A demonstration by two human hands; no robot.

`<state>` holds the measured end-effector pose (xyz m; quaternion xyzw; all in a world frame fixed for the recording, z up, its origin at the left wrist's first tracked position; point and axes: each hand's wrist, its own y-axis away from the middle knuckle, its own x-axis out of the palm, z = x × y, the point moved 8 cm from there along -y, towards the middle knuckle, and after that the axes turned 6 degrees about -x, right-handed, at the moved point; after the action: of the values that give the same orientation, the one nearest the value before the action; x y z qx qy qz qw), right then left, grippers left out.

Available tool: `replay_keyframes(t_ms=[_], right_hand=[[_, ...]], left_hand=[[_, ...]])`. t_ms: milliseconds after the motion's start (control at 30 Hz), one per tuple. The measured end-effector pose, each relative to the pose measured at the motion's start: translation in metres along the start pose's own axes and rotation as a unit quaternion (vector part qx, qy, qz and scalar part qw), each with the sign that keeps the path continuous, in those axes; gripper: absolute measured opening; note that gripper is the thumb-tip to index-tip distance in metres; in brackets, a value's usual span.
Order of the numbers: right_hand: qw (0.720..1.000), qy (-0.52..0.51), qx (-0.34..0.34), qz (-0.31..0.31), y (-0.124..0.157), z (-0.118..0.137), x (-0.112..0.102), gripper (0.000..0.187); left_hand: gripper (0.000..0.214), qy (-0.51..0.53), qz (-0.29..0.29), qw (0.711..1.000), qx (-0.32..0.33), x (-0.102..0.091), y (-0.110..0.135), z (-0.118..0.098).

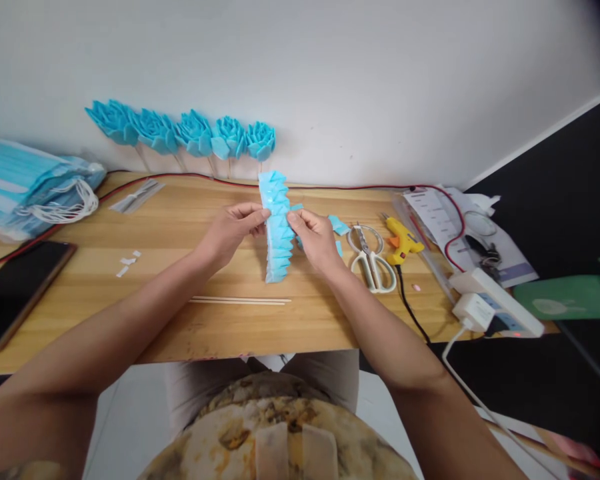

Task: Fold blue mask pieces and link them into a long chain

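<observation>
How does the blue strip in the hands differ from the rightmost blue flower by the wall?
The blue strip is long and narrow with a zigzag edge, while the rightmost blue flower is a rounded cluster of petals. The left hand and right hand pinch the strip; neither touches the flower, which stands on a thin stick. The strip looks paler than the flower. Both are blue.

Left of centre, bare tabletop (pixel 180 223) leaves a lane between the white scraps (pixel 123 271) and the left hand (pixel 227 232). The pleated blue strip (pixel 279 230) blocks the middle — scissors (pixel 365 253), a yellow glue gun (pixel 404 244) and its black cord (pixel 411 307) crowd the right of centre, and a power strip (pixel 523 321) bars the lower right. Five blue flowers (pixel 195 135) obstruct the upper left.
</observation>
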<state>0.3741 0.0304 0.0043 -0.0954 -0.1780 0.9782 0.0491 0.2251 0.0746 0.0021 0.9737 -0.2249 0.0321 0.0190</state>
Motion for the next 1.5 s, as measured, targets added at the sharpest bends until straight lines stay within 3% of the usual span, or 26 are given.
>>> replay_keyframes(t_ms=[200, 600, 867, 1133, 1500], right_hand=[[0.998, -0.062, 0.021, -0.001, -0.001, 0.001, 0.003, 0.044], [1.0, -0.012, 0.005, 0.004, 0.0, -0.002, 0.004, 0.04], [1.0, 0.017, -0.003, 0.006, 0.001, 0.004, 0.003, 0.042], [1.0, 0.009, -0.022, 0.016, 0.003, 0.007, 0.004, 0.048], [0.999, 0.023, -0.033, 0.011, 0.003, 0.009, 0.005, 0.031]], left_hand=[[0.028, -0.034, 0.017, 0.999, 0.01, 0.007, 0.007, -0.002], [0.03, -0.05, -0.007, 0.999, 0.02, 0.005, 0.013, 0.0], [0.042, 0.01, 0.025, 1.0, 0.0, 0.007, 0.012, 0.008], [0.031, -0.002, -0.029, 0.999, 0.039, -0.002, 0.014, 0.004], [0.035, -0.007, 0.009, 1.0, 0.027, 0.005, 0.014, 0.009]])
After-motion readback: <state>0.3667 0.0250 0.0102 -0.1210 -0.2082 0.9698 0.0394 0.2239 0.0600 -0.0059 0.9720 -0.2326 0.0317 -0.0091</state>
